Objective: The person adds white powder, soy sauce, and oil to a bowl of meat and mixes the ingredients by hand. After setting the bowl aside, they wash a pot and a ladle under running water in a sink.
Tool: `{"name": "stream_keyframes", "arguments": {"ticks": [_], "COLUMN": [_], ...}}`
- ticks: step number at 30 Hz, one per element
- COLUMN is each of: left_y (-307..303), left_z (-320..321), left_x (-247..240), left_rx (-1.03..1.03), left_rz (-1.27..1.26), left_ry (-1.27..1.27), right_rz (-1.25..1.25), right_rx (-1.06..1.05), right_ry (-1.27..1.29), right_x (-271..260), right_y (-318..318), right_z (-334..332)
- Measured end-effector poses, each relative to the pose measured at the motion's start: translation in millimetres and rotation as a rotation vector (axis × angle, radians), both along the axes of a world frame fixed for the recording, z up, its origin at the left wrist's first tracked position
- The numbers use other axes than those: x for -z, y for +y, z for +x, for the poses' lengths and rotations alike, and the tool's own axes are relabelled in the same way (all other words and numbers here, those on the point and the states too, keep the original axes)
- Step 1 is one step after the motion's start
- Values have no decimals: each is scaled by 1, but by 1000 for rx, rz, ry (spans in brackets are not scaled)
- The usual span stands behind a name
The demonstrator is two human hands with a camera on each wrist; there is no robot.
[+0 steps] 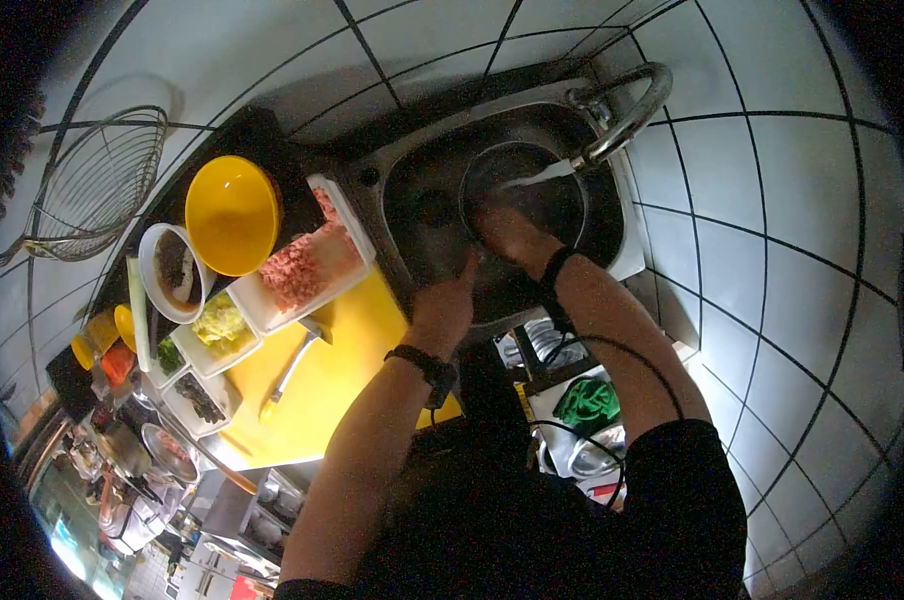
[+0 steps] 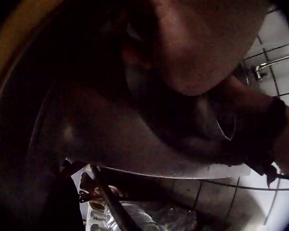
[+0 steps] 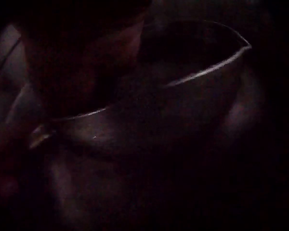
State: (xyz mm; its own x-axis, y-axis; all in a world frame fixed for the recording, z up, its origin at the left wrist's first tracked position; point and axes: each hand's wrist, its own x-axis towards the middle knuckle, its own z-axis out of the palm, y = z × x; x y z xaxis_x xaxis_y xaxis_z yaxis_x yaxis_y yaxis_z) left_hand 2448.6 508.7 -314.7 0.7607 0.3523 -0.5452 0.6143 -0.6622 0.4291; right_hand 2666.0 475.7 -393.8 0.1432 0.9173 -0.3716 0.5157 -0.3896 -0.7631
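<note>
A round metal bowl [image 1: 583, 205] stands in the dark sink [image 1: 407, 262], with water [image 1: 542, 176] running into it from the curved faucet [image 1: 655, 100]. My right hand [image 1: 507, 232] reaches over the near rim into the bowl, its fingers lost in the dark. Beside it, my left hand [image 1: 450, 303] is low over the sink's near left side, close to the bowl, one digit extended toward it. The right wrist view is very dim and shows the bowl's rim [image 3: 209, 72] with the wrist passing over it. What either hand grips I cannot tell.
Left of the sink, a yellow cutting board [image 1: 357, 335] bears a knife [image 1: 290, 372]. Around it are a tray of ground meat [image 1: 297, 275], a yellow bowl [image 1: 234, 215], a white bowl of dark liquid [image 1: 172, 273] and chopped greens [image 1: 222, 325]. A cable [image 1: 652, 365] hangs by the right forearm.
</note>
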Motion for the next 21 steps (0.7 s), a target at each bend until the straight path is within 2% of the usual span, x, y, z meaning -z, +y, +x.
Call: {"name": "stream_keyframes", "arguments": {"ticks": [2,3,4,6,8,9,11,12,13,15,17,19,20,21], "left_y": [-3,0,2,2,6,6,4,-1,-4,-4,-3,-3,-3,-3], "left_z": [1,5,8,9,10,11,11,4,0,-2,0,-3,-3,-2], "left_x": [-4,-6,-9,-14,-20,-23,-19,-4,4,3,2,2,2,1], "left_rx": [-19,-11,-3,4,9,10,5,-6,-16,-13,-17,24,18,32], "left_rz": [-7,-24,-42,-44,-37,-48,-56,7,70,43,20,2,2,-13], "left_ry": [-32,21,74,95,114,136,147,39,-70,-127,-175,-62,-58,-27], "right_rz": [-158,-155,-244,-336,-140,-189,-164,-138,-134,-312,-490,-55,-57,-11], "right_rx": [-455,-455,-365,-274,34,-75,-95,-117,-128,-236,-336,369,363,153], "right_ry": [-331,-334,-297,-256,-261,-498,-590,-675,-702,-644,-551,365,369,-9], "right_x": [-30,-43,-49,-44,-20,7,38,57,105,100,46,33,21,5], "right_y": [12,18,20,16,11,-4,-46,-66,-90,-83,-46,-37,-28,-13], "right_z": [-3,7,22,44,60,66,62,51,29,-2,-9,-9,0,15]}}
